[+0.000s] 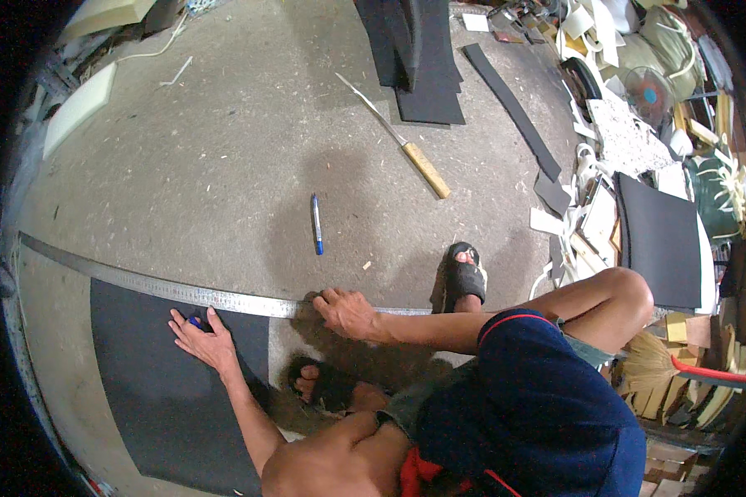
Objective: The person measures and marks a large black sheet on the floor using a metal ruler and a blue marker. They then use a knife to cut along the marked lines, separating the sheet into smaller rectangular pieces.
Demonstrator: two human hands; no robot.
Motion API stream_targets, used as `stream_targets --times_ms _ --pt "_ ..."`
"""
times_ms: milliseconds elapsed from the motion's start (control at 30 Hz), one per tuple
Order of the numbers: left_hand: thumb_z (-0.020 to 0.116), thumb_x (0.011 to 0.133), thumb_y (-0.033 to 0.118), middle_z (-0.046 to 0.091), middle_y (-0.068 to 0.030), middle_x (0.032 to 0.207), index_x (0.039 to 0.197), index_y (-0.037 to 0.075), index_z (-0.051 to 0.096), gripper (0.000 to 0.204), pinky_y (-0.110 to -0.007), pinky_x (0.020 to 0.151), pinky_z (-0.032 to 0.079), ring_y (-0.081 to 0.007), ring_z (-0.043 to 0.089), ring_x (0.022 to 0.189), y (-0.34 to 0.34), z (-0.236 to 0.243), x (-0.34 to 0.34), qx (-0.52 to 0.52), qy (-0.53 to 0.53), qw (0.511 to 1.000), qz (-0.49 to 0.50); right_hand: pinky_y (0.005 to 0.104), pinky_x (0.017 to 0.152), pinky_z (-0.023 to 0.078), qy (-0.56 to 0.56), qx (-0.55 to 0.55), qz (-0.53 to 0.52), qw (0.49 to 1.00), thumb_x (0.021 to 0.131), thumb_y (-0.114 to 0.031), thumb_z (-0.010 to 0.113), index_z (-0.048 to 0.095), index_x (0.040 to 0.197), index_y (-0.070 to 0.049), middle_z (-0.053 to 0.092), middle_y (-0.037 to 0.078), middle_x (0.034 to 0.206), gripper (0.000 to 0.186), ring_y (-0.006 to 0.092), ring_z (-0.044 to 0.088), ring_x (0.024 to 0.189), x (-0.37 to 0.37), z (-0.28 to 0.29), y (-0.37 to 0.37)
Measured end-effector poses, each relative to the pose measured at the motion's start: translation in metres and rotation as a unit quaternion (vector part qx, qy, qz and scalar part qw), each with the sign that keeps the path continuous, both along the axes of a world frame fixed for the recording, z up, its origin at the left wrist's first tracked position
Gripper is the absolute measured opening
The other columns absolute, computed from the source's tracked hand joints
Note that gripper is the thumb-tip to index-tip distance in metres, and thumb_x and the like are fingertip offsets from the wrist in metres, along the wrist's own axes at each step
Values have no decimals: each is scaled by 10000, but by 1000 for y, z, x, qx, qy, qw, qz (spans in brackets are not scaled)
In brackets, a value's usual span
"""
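Note:
A long metal ruler lies along the far edge of a black foam-like sheet. My left hand rests on the sheet close to the ruler, fingers spread. Between its fingers shows a small blue thing, too small to name. On the ruler further right, beyond the sheet's right edge, my right hand has its fingers curled over the strip; what lies under the palm is hidden.
Ahead on the concrete floor are a blue-capped pen and a long knife with a wooden handle. More black sheets and a narrow black strip lie beyond. Scraps and a straw broom crowd the right side.

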State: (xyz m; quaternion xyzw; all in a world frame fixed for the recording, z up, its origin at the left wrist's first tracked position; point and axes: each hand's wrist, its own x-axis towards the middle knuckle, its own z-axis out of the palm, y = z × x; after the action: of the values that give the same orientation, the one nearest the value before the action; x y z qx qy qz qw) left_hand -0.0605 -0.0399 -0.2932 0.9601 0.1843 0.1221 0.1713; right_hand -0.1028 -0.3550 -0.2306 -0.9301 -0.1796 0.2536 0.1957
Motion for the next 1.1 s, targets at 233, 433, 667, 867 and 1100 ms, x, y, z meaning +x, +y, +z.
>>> stream_targets --times_ms 233,433,667,867,1100 --pt "718 916 331 375 -198 1589 1553 17 332 808 -589 1223 177 -415 271 1503 4 12 3 -83 -19 996 -23 507 789 566 -10 10 -4 1000 794 -195 734 495 1154 28 637 250 1042 486 445 657 986 10 0 0" --pt "747 862 274 428 -235 1523 1460 -1 411 739 -578 1239 163 -437 298 1480 13 96 57 -40 -17 948 -315 519 663 538 10 113 -97 989 845 -337 761 528 1038 15 671 258 843 465 468 683 785 17 51 11" --pt "944 573 369 623 -180 799 939 38 538 639 -491 695 449 -417 568 783 9 200 105 31 -57 928 -367 498 618 522 -176 158 -41 971 846 -454 762 525 980 -60 655 170 815 479 426 663 741 61 87 -23" --pt "904 684 385 604 -184 763 980 40 563 568 -478 634 446 -416 569 707 18 241 93 74 -91 948 -297 602 1016 415 -461 142 9 876 772 -417 821 583 1175 -119 566 136 1249 555 358 550 1167 106 126 -30" --pt "789 825 576 642 -170 720 960 41 565 595 -406 598 519 -335 650 639 70 247 76 90 -67 977 -183 606 1089 370 -471 221 -6 854 773 -244 826 603 1255 -78 576 184 1312 556 380 551 1200 71 154 21"
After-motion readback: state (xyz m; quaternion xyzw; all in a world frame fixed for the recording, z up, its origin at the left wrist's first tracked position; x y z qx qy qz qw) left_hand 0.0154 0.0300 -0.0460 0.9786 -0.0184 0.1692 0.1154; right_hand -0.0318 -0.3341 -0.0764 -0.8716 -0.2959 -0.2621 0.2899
